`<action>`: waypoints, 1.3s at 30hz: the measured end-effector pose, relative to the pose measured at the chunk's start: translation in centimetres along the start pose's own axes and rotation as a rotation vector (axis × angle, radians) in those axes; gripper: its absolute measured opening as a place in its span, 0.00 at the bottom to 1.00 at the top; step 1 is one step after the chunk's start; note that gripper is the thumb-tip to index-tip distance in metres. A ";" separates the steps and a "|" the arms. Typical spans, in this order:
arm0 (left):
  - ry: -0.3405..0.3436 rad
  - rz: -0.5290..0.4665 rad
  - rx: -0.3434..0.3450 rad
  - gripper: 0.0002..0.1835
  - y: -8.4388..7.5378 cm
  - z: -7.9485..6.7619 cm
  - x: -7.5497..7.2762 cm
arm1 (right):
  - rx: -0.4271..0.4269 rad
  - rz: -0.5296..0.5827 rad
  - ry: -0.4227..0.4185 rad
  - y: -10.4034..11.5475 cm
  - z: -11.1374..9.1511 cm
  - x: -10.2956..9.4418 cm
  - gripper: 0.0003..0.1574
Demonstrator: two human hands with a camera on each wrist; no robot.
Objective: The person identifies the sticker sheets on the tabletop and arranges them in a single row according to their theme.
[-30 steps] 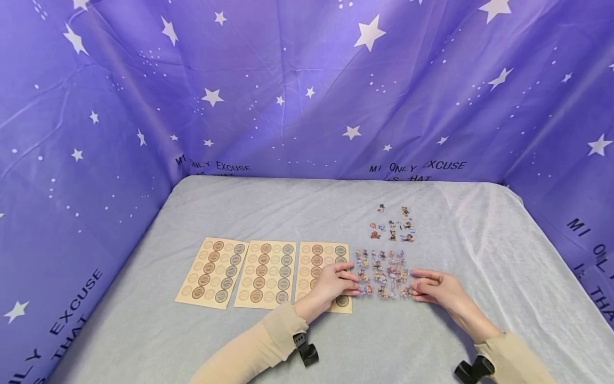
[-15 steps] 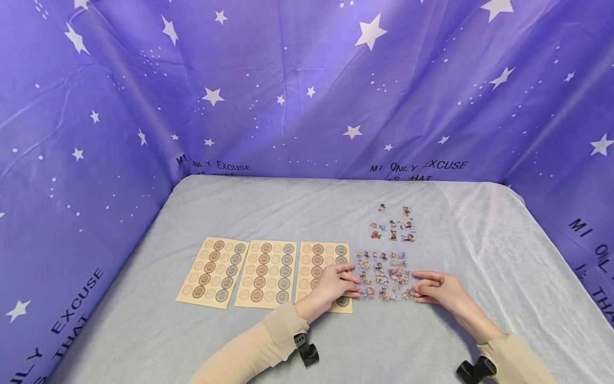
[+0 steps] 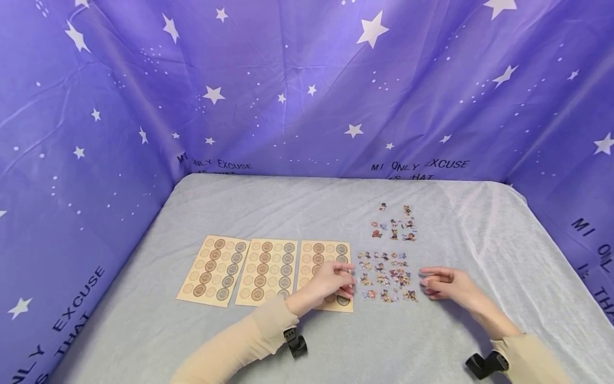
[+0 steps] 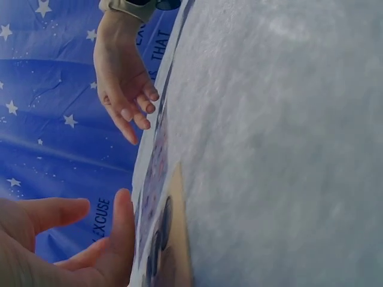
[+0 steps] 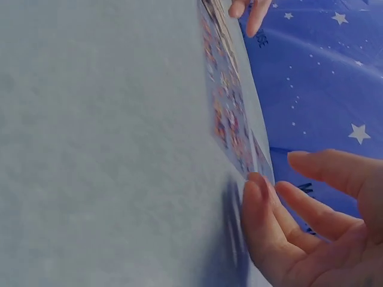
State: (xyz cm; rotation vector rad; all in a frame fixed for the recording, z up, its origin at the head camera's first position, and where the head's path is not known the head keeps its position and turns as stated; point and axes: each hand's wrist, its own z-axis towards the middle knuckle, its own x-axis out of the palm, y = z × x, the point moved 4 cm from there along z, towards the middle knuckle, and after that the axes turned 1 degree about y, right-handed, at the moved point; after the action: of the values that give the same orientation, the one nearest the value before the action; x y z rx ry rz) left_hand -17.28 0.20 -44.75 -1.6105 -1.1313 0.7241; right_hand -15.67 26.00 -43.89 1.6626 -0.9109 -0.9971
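Observation:
A clear sheet of small cartoon character stickers (image 3: 382, 280) lies flat on the grey cloth between the two hands. Just off its left edge, my left hand (image 3: 331, 281) hovers over the rightmost tan sheet of round stickers (image 3: 318, 248), hiding part of it. Past the right edge of the clear sheet, my right hand (image 3: 446, 284) stays a little above the cloth, apart from the sheet. Nothing is held in either hand; in the left wrist view the fingers (image 4: 124, 233) are loosely bent, and in the right wrist view the thumb and fingers (image 5: 260, 206) are spread.
Two more tan sheets, the middle one (image 3: 265, 273) and the left one (image 3: 212, 271), lie left in a row. Behind the clear sheet is another clear sheet (image 3: 393, 224) with fewer character stickers. A purple star-patterned curtain (image 3: 307, 117) surrounds the grey table (image 3: 230, 208).
Both hands have let go of the clear sticker sheet's edges and drawn apart, the left slightly leftward and the right rightward. The sheet now lies flat between them.

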 end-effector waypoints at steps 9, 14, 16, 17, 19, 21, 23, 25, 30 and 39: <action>0.044 0.165 0.036 0.18 -1.3 0.7 -0.3 | 0.004 -0.108 0.002 0.7 1.0 -0.9 0.30; 0.057 0.216 0.032 0.18 -1.7 1.7 -0.2 | 0.013 -0.136 -0.008 1.1 1.7 -1.3 0.30; 0.059 0.222 0.035 0.19 -1.9 2.1 -0.2 | 0.021 -0.140 -0.012 1.1 2.0 -1.6 0.30; 0.063 0.228 0.040 0.19 -2.1 2.2 -0.2 | 0.022 -0.145 -0.014 1.0 2.1 -1.7 0.30; 0.066 0.227 0.048 0.18 -2.2 2.6 -0.2 | 0.027 -0.162 -0.021 0.9 2.4 -2.0 0.30; 0.069 0.213 0.049 0.18 -2.3 2.9 -0.1 | 0.028 -0.178 -0.029 0.8 2.7 -2.3 0.29; 0.061 0.201 0.045 0.19 -2.5 3.3 -0.1 | 0.030 -0.189 -0.044 0.8 2.9 -2.6 0.29; 0.050 0.199 0.037 0.19 -2.6 3.7 -0.2 | 0.032 -0.193 -0.054 0.7 3.2 -2.8 0.29; 0.019 0.230 0.043 0.20 -3.2 4.8 -0.1 | 0.030 -0.184 -0.070 0.8 4.0 -3.5 0.29; -0.013 0.279 0.077 0.19 -4.0 6.9 0.2 | 0.034 -0.190 -0.080 1.3 5.3 -4.4 0.29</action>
State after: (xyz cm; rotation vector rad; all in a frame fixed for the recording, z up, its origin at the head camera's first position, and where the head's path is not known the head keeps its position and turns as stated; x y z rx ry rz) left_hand -24.50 3.29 -43.16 -1.7186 -0.8847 0.9481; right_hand -22.39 27.73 -42.84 1.7735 -0.8377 -1.1895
